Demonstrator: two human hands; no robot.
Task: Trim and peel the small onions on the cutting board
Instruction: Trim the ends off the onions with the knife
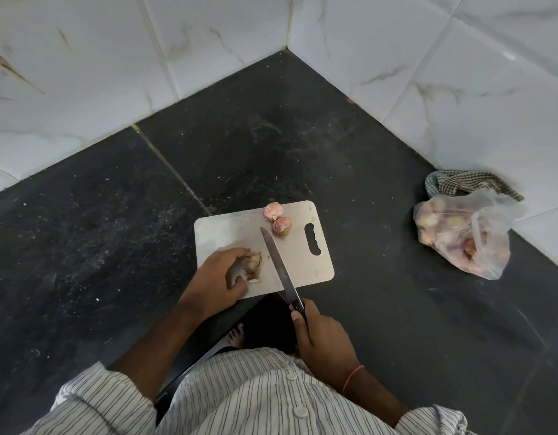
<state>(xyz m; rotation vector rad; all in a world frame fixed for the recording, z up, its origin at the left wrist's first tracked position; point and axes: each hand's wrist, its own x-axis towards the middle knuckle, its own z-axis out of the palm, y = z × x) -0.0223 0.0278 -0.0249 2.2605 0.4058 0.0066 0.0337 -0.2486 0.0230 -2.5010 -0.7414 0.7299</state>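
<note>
A pale cutting board (306, 265) lies on the dark stone counter. Two pink small onions (274, 211) (281, 226) rest at its far edge, touching each other, near the handle slot. My left hand (219, 279) presses a third onion (252, 264), brownish with loose skin, against the board's near left part, fingers curled around it. My right hand (318, 335) grips the black handle of a long knife (279, 265). The blade stretches over the board, just right of the held onion, its tip pointing toward the two pink onions.
A clear plastic bag of onions (463, 233) sits at the right by the tiled wall, with a checked cloth (466, 183) behind it. White marble-look tiles (208, 42) form a corner behind the counter. A bare foot (237, 335) shows below the counter edge.
</note>
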